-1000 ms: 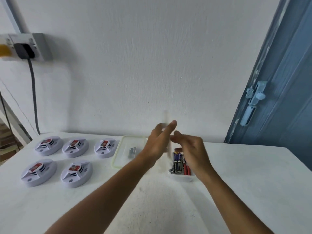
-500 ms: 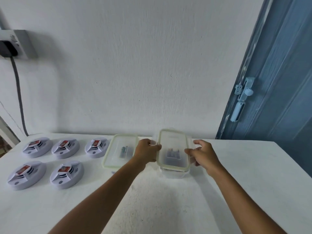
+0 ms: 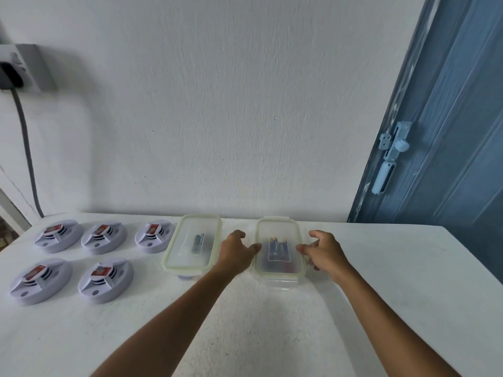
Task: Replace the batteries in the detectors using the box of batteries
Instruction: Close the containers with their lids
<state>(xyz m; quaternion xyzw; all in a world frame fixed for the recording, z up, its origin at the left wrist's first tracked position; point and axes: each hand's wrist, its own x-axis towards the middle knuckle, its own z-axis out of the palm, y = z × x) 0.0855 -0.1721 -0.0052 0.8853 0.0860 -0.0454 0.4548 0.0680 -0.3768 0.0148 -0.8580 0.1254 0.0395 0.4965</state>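
Both hands reach forward over the white tabletop (image 3: 381, 268) to the clear box of batteries (image 3: 279, 251), one on each side of it. The left hand (image 3: 236, 253) lies against the left edge of the lid (image 3: 277, 229), its fingertips at the rim and its fingers loosely bent; whether they clasp the edge or only touch it I cannot tell. The right hand (image 3: 324, 251) is at the right edge, its fingers curled in toward the rim and the side latch, and again the picture does not show a firm grip. The lid, edged with a pale green seal, sits on top of the box, and dark blue batteries (image 3: 278, 248) show dimly through it.

Just beside it on the left stands a second clear box (image 3: 192, 244) with the same kind of lid, holding a few batteries that show through blurred. Left of that, five round white detectors (image 3: 104, 280) lie on the tabletop in two rows, three at the back and two at the front, each with a red-labelled piece on top.

A white wall (image 3: 217, 104) rises behind the tabletop. At its upper left a socket (image 3: 24, 68) holds a dark plug, with a grey cable (image 3: 25, 148) hanging down. On the right stands a blue door (image 3: 449, 131) with a pale blue bolt (image 3: 392, 156).
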